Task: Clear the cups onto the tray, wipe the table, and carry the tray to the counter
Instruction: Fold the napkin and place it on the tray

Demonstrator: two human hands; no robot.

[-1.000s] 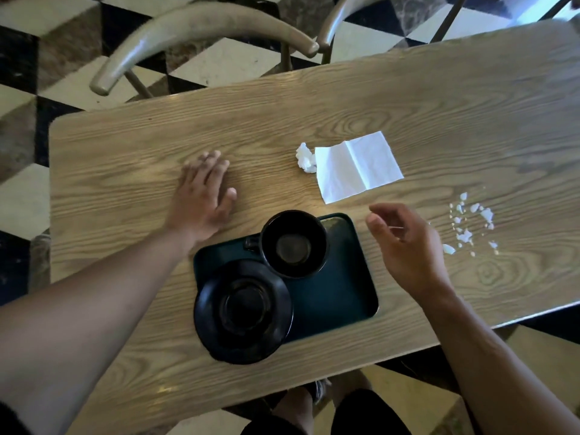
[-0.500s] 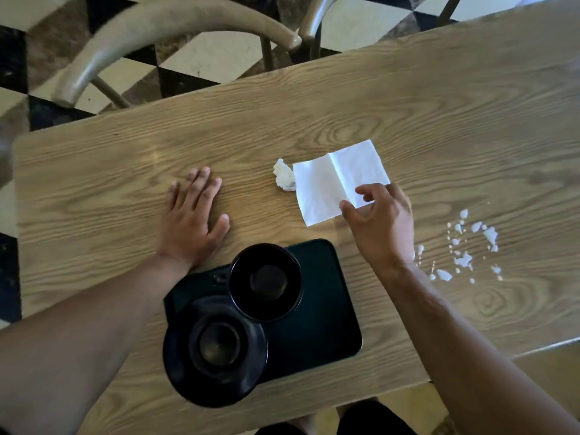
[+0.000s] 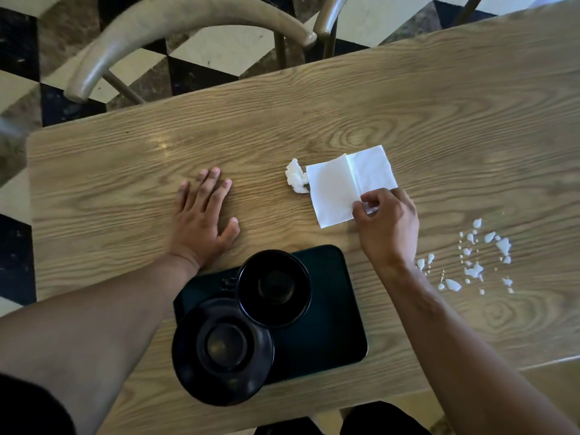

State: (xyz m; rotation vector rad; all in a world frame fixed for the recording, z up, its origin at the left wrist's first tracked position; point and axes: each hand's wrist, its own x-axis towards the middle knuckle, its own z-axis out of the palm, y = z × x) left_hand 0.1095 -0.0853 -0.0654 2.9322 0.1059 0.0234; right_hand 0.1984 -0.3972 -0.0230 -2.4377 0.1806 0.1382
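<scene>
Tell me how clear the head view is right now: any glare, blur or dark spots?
Head view: mostly sharp; soft glare streak on the table beyond the left hand; black cup, saucer and tray too dark for detail; wide-angle bending at the edges; napkin and scraps crisp.

Light wood-grain table point(image 3: 439, 114) with rounded corners, glossy highlights on top. Beyond its far edge, two curved pale chair backs point(image 3: 175, 29) on thin metal legs. Underneath, checkered floor point(image 3: 201, 54) in black, cream and mottled brown tiles.
</scene>
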